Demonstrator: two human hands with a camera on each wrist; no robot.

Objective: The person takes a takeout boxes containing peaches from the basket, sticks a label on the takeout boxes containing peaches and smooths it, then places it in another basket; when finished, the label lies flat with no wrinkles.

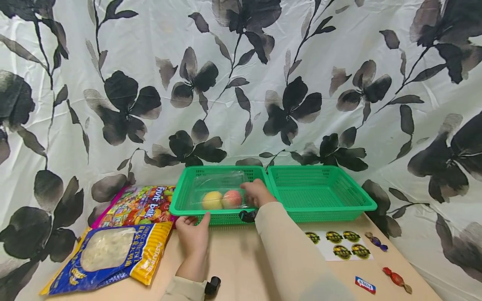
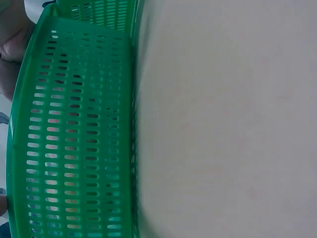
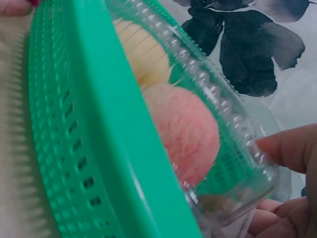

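Observation:
In the head view my right hand reaches into the left green basket. It pinches the right end of a clear plastic container, thumb on one side and fingers below, as the right wrist view shows. A yellow round fruit and a pink peach lie in the basket area, seen through or beside the clear plastic. My left hand holds the basket's front edge near its left corner, thumb at the rim. Only a fingertip shows in the left wrist view.
A second green basket stands right of the first. Left lie a fruit candy bag and a blue-yellow pasta bag. On the right are a sticker sheet and wrapped candies. A floral curtain hangs behind.

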